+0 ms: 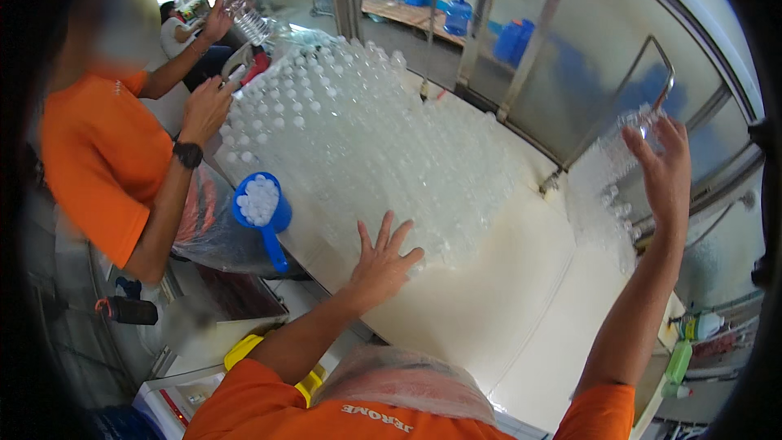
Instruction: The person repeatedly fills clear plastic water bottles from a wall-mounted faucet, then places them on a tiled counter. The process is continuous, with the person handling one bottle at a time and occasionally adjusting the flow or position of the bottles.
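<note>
My right hand point(666, 159) is raised at the right, fingers curled around a transparent plastic bottle point(635, 119). The bottle is at the lower end of a bent metal pipe point(667, 67); whether the pipe enters its mouth I cannot tell. With fingers spread, my left hand point(382, 266) is at the near edge of a dense group of transparent plastic bottles point(391, 159). It holds nothing, and contact with the nearest bottles is unclear. White caps point(299, 88) top many bottles at the far left. More transparent bottles point(595, 208) stand below my right hand.
A blue dipper point(282, 214) full of white caps sits at the table's left edge. Left of the pale table point(519, 311), a person in orange point(104, 159) holds another bottle point(247, 18). Framed glass panels point(562, 55) border the far side; a metal valve point(550, 182) stands nearby.
</note>
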Motion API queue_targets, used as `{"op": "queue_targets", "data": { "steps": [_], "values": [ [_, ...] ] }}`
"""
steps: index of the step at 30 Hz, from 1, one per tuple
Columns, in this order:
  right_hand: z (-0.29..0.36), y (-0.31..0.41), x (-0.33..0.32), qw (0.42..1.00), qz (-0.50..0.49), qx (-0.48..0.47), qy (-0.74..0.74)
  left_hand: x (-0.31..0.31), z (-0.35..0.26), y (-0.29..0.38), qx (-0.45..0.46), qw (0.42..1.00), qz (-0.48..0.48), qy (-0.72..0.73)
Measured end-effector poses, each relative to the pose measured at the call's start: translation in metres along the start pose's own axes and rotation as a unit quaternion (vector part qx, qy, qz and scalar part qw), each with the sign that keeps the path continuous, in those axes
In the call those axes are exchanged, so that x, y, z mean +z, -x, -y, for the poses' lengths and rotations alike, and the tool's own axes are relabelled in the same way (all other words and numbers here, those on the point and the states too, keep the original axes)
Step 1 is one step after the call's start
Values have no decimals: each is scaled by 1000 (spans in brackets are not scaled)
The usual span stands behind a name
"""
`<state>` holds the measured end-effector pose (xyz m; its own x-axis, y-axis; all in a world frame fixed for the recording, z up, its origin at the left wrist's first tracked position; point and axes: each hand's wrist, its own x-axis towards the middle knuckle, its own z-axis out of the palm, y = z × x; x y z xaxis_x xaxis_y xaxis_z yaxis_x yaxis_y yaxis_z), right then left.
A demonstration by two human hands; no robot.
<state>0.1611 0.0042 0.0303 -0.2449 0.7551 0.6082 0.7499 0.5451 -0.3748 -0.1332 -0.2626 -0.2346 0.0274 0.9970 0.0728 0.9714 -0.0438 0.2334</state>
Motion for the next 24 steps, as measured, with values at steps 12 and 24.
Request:
{"op": "queue_targets", "data": {
  "steps": [12,24],
  "values": [
    [21,-5,-7,998,-41,35,10,-123,-63,-178,181,874,-174,417],
    [-19,7,-34,988,-92,-11,-122,-174,-146,-276,251,822,-127,496]
  ]
}}
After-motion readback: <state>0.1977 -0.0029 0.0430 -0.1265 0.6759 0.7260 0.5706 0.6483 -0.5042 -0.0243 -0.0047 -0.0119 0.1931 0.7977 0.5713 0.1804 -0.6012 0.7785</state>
